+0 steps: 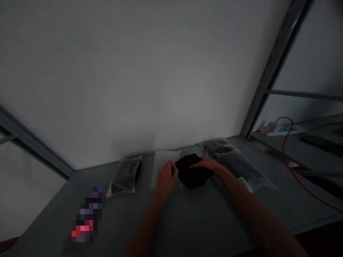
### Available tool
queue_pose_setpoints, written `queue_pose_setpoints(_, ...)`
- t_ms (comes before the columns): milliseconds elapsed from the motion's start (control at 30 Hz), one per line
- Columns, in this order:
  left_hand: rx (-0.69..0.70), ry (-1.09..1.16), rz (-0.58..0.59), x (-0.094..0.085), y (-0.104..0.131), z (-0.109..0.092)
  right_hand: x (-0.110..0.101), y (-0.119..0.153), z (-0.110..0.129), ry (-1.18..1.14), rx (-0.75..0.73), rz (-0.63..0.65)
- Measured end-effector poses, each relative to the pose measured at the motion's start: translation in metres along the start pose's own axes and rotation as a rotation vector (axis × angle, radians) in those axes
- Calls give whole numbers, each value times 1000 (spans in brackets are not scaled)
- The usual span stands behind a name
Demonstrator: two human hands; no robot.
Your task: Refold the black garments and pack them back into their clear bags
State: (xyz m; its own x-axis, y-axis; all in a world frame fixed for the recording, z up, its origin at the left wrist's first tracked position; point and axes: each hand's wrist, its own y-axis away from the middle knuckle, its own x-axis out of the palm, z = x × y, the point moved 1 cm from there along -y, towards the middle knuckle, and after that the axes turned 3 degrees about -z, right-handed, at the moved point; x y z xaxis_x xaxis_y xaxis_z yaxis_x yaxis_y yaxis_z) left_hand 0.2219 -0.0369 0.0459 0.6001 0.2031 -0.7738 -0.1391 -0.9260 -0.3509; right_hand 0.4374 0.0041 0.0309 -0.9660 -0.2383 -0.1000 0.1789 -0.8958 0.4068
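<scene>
A folded piece of black cloth (193, 175) lies on the grey table in front of me. My left hand (167, 174) is closed at the cloth's left edge, its fingertips pinched together there. Beneath and behind that hand is a flat whitish plastic bag (160, 159), partly covered by it. My right hand (207, 164) rests on top of the cloth from the right, fingers stretched out over it; some of its fingers blend into the dark fabric and are hard to see.
A clear bag with dark contents (124, 175) lies to the left, beside a pixelated patch (85, 217). More clear bags (241, 167) lie on the right. A red cable (285, 150) runs from a power strip (284, 129). A pale wall (160, 71) stands behind the table (203, 221).
</scene>
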Motion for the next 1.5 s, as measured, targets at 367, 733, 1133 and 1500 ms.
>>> queue_pose_setpoints(367,90,13,148,2,10,-21,12,-8,1,-86,-233,-224)
queue_pose_setpoints(733,14,37,101,2,13,-25,29,-9,3,158,-472,-486)
queue_pose_setpoints(1133,-8,37,104,0,7,-18,29,-2,9,80,-435,-502)
queue_pose_setpoints(1500,-194,-352,82,-2,11,-17,38,-27,-18,58,-231,-529)
